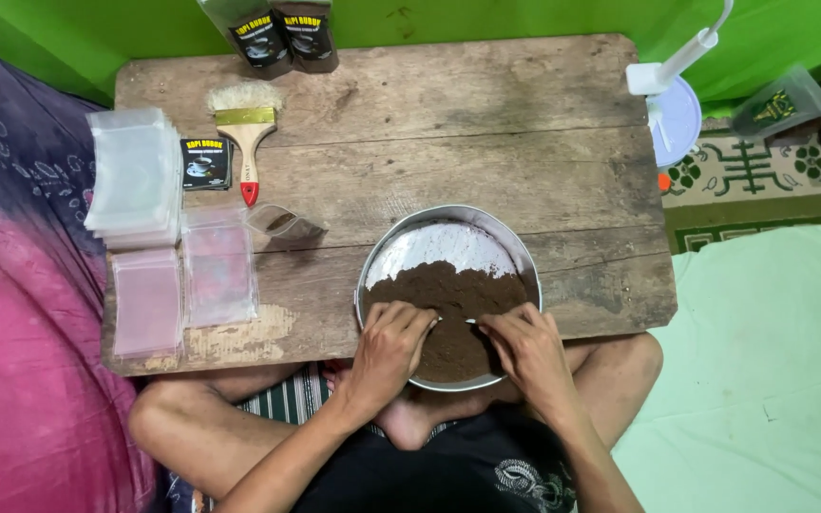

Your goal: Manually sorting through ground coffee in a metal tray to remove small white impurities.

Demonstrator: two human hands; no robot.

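A round metal pan (pixel 448 217) rests on the near edge of a low wooden table (pixel 486 123). Dark brown powder (pixel 453 290) fills its near half; the far half shows bare metal. My left hand (pixel 390 350) lies over the near left part of the pan with fingers curled into the powder. My right hand (pixel 526 350) does the same at the near right. Whether either hand holds something small in the powder is hidden.
Stacks of clear plastic pouches (pixel 135 176) lie at the table's left, with one open pouch (pixel 282 224) nearer the pan. A paintbrush (pixel 247 128) with a red-tipped handle, dark labels (pixel 206 161) and two filled dark packets (pixel 282 36) sit at the back. A white lamp (pixel 672 81) stands right.
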